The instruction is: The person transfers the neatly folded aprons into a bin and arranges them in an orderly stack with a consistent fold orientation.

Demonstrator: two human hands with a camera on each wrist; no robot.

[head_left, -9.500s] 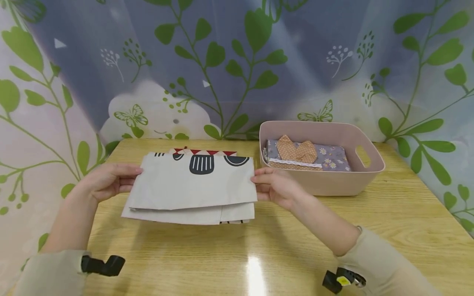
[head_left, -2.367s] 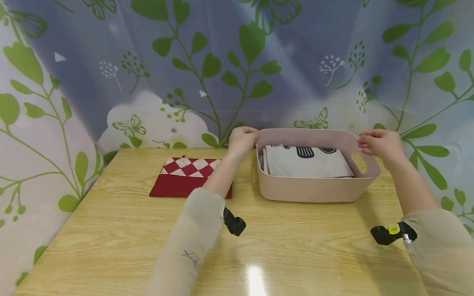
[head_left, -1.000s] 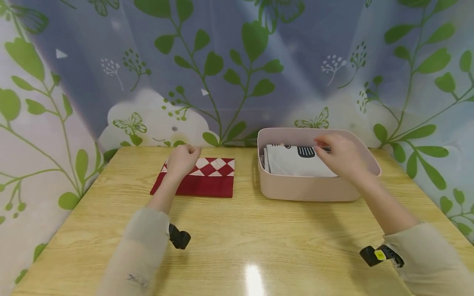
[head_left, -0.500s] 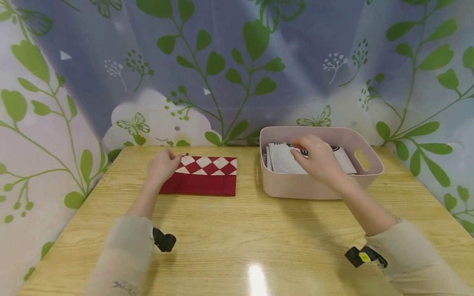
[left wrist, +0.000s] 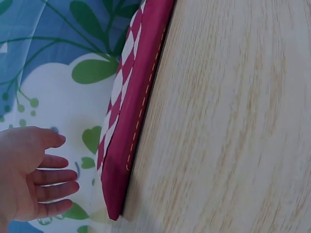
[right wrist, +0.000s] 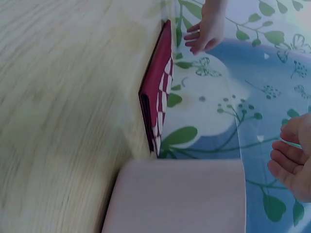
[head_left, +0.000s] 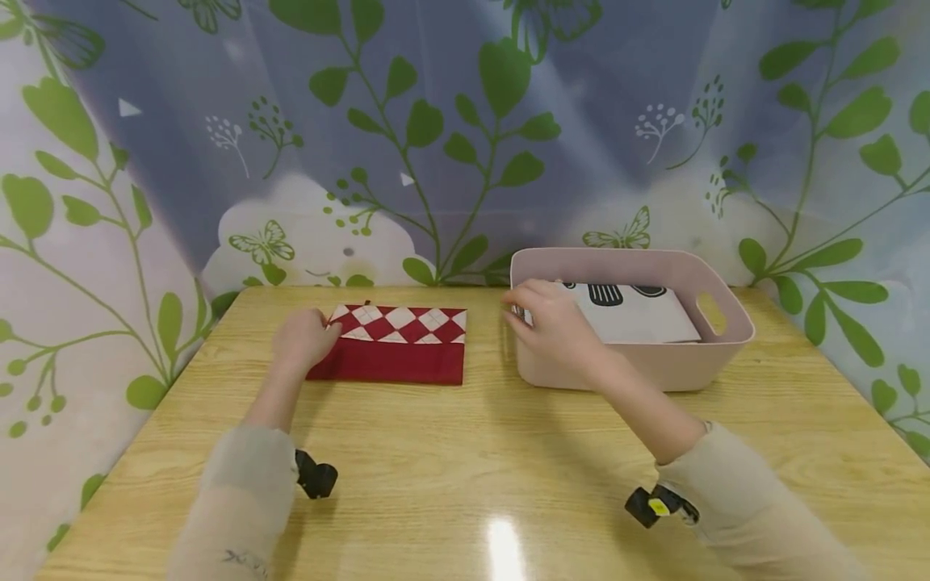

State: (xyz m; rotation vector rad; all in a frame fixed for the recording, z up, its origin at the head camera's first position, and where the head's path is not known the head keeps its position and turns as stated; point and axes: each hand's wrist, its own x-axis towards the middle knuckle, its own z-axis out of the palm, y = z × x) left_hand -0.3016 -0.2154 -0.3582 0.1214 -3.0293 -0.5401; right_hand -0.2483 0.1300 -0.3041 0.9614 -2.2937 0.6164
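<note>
A folded dark red cloth (head_left: 392, 359) with a red-and-white diamond band lies flat on the table, left of the bin. Beside its left end, in the head view, is my left hand (head_left: 299, 343). The left wrist view has that hand (left wrist: 29, 174) with fingers relaxed and nothing in them, apart from the cloth's end. My right hand (head_left: 555, 319) hovers over the left end of a pink plastic bin (head_left: 617, 367), its fingers loosely bent and bare. Inside the bin rests a folded white cloth (head_left: 639, 319) with black kitchen-utensil prints, partly hidden by the right hand.
A wooden table (head_left: 421, 476) carries everything. Right behind it hangs a curtain (head_left: 465, 145) printed with green leaves and butterflies. The bin's right end has an oval handle hole, and its walls rise above the cloth inside.
Earlier both hands held the folded white cloth; now it is in the bin. From the bin's ends, my left hand has moved left to the red cloth, and my right hand has swept left.
</note>
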